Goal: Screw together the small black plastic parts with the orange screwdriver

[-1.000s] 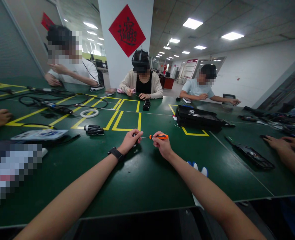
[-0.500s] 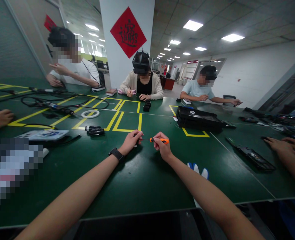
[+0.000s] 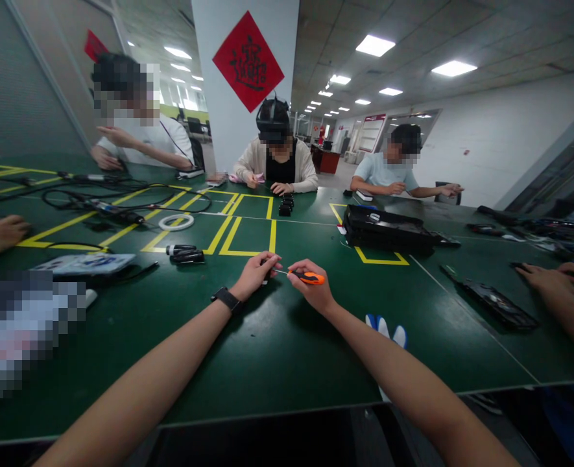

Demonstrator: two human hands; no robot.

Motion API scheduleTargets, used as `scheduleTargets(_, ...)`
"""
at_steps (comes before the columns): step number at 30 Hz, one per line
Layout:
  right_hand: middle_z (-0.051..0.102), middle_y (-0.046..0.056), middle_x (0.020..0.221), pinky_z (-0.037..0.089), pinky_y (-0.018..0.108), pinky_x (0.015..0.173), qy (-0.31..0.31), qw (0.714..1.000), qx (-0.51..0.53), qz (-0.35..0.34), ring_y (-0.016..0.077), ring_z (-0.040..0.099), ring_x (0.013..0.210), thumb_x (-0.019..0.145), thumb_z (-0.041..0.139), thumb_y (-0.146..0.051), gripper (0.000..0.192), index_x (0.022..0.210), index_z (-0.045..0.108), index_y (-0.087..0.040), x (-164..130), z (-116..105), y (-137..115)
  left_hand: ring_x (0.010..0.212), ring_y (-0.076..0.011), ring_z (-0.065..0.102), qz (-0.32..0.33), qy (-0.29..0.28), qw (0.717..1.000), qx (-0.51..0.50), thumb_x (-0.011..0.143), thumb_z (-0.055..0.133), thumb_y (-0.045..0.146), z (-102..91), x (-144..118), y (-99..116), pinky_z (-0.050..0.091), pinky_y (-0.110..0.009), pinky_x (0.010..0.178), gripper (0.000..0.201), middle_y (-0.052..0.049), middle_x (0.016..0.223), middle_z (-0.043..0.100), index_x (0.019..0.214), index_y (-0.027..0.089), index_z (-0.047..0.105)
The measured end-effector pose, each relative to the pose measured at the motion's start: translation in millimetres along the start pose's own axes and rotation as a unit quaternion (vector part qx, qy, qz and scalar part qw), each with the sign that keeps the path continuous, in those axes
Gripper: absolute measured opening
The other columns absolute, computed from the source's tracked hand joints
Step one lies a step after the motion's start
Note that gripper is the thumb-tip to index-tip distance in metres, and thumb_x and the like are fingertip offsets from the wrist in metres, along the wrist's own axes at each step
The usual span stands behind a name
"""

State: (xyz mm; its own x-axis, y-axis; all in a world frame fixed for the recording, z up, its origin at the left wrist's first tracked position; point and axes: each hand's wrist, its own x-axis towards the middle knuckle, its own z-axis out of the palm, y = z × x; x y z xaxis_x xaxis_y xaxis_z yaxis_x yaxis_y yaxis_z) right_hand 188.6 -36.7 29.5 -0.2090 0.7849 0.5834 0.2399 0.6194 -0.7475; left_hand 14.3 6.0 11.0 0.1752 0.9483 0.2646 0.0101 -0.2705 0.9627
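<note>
In the middle of the head view, my right hand (image 3: pixel 312 283) is closed round the orange and black handle of a screwdriver (image 3: pixel 310 277). Its thin shaft points left, and the tip reaches the fingers of my left hand (image 3: pixel 256 275). That hand is closed on a small black object (image 3: pixel 267 274), which shows a pale spot below. Fingers cover most of it, so its kind cannot be made out. A dark watch sits on my left wrist. Both hands are just above the green table (image 3: pixel 248 363).
Black cylindrical parts (image 3: pixel 185 253), a white ring of tape (image 3: pixel 176 222) and cables (image 3: pixel 106 211) lie to the left. On the right are a black case (image 3: pixel 386 230), a black frame-like part (image 3: pixel 495 305) and a white-and-blue glove (image 3: pixel 386 329). Several people sit round the table.
My right hand has shifted slightly left, bringing the screwdriver nearer my left hand. The handle now tilts, and the fingers grip it farther forward. My left hand stays almost in place.
</note>
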Motion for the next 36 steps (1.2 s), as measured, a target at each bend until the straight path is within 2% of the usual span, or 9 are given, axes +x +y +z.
scheduleTargets(3,0.055,-0.001,0.068,0.039,0.023,0.058,-0.011,1.0,0.011,0.007,0.0107,0.05,0.059,0.076,0.057,-0.027,0.015,0.086,0.06,-0.017,-1,1,4,0.053,-0.0094,0.054,-0.01,0.008,1.0,0.002,0.074,0.052,0.051,0.5,-1,0,0.043,-0.022,0.053,0.041,-0.003,0.071,0.063,0.09,0.014,0.057)
scheduleTargets(7,0.054,0.001,0.074,0.04,0.026,0.065,-0.034,0.998,0.01,-0.045,0.0126,0.05,0.068,0.072,0.06,-0.019,0.009,0.079,0.065,-0.018,1,1,7,0.05,-0.0089,0.054,-0.018,0.011,1.0,-0.015,0.075,0.049,0.053,-0.1,1,-3,0.042,-0.021,0.051,0.042,-0.001,0.065,0.059,0.088,0.014,0.057)
scheduleTargets(9,0.053,0.001,0.074,0.041,0.026,0.066,-0.054,0.997,0.022,-0.05,0.0129,0.05,0.069,0.072,0.06,-0.019,0.007,0.076,0.065,-0.018,1,0,7,0.05,-0.0085,0.053,-0.013,0.013,1.0,-0.013,0.075,0.05,0.052,-0.6,2,-5,0.042,-0.021,0.051,0.04,0.0,0.065,0.058,0.086,0.014,0.056)
scheduleTargets(15,0.052,0.0,0.075,0.039,0.021,0.051,-0.07,0.993,0.088,0.026,0.0079,0.047,0.055,0.076,0.057,-0.026,0.012,0.082,0.063,-0.018,1,-2,9,0.049,-0.0078,0.05,0.025,0.011,0.999,0.038,0.073,0.055,0.047,-0.6,1,-3,0.039,-0.02,0.049,0.034,0.002,0.061,0.057,0.083,0.015,0.056)
scheduleTargets(20,0.045,-0.005,0.056,0.034,0.019,0.041,-0.057,0.981,0.158,0.095,0.0063,0.04,0.043,0.083,0.045,-0.034,0.023,0.088,0.059,-0.017,0,0,10,0.051,-0.0085,0.051,0.018,0.006,0.999,0.047,0.075,0.051,0.049,0.9,0,-2,0.04,-0.02,0.05,0.038,0.0,0.066,0.059,0.09,0.015,0.058)
scheduleTargets(26,0.041,-0.009,0.049,0.029,0.017,0.035,-0.018,0.971,0.204,0.126,0.0062,0.034,0.037,0.078,0.049,-0.027,0.012,0.089,0.049,-0.021,2,1,13,0.052,-0.0088,0.054,0.009,-0.015,0.998,0.055,0.079,0.045,0.05,2.2,-1,-2,0.041,-0.021,0.05,0.039,-0.001,0.069,0.058,0.089,0.015,0.059)
scheduleTargets(29,0.044,-0.008,0.052,0.029,0.017,0.037,-0.009,0.971,0.204,0.122,0.0056,0.036,0.038,0.073,0.054,-0.022,0.008,0.078,0.049,-0.02,4,-1,16,0.052,-0.0089,0.053,0.013,-0.022,0.997,0.067,0.077,0.049,0.05,2.4,-1,-2,0.039,-0.02,0.049,0.037,0.001,0.066,0.056,0.087,0.016,0.058)
scheduleTargets(33,0.048,-0.004,0.063,0.034,0.019,0.044,-0.038,0.979,0.183,0.083,0.0047,0.04,0.044,0.068,0.056,-0.017,0.001,0.067,0.055,-0.017,5,-3,18,0.052,-0.009,0.051,0.018,-0.014,0.997,0.078,0.076,0.052,0.048,0.6,0,-3,0.039,-0.02,0.05,0.034,0.002,0.062,0.054,0.087,0.016,0.057)
scheduleTargets(36,0.051,-0.002,0.069,0.037,0.02,0.046,-0.054,0.98,0.176,0.077,0.0048,0.042,0.046,0.07,0.057,-0.022,0.006,0.07,0.059,-0.016,3,-3,15,0.053,-0.0091,0.051,0.028,-0.003,0.997,0.069,0.076,0.051,0.047,-1.5,1,-5,0.04,-0.021,0.052,0.034,0.002,0.064,0.055,0.09,0.016,0.057)
